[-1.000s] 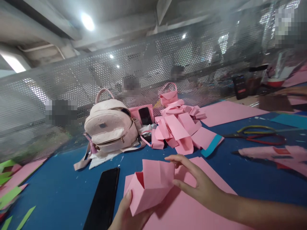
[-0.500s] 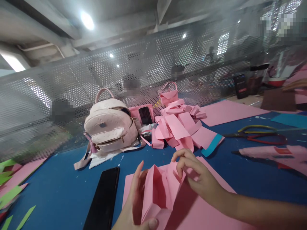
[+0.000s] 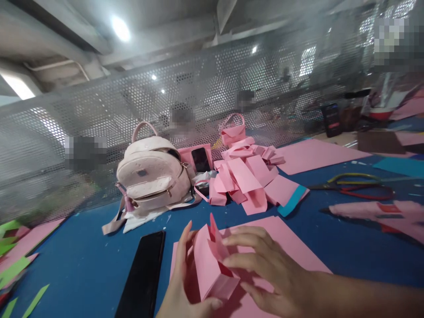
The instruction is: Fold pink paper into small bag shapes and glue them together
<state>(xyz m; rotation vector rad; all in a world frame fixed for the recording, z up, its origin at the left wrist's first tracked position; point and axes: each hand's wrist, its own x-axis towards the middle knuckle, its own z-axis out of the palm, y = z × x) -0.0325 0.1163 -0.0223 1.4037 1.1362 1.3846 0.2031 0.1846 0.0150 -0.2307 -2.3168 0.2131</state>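
Observation:
A folded pink paper bag [image 3: 208, 263] is held low in the middle of the view, above a pink paper sheet [image 3: 281, 240] lying on the blue table [image 3: 82, 260]. My left hand [image 3: 182, 282] grips the bag from the left and underneath, thumb on its lower edge. My right hand [image 3: 268, 267] comes in from the right with spread fingers pressed against the bag's right side. The bag's bottom end points toward me and its top edges stick up.
A black phone [image 3: 142, 276] lies left of my hands. Behind are a pale pink backpack [image 3: 150, 176], a pile of folded pink paper bags [image 3: 248, 174], scissors [image 3: 357, 185] and a glue gun [image 3: 377, 214] on the right, green scraps [image 3: 15, 265] at left, and a perforated metal screen [image 3: 185, 92].
The bag has been turned and squeezed flatter between my hands. My right hand has moved from the bag's top edge down onto its side, fingers now spread.

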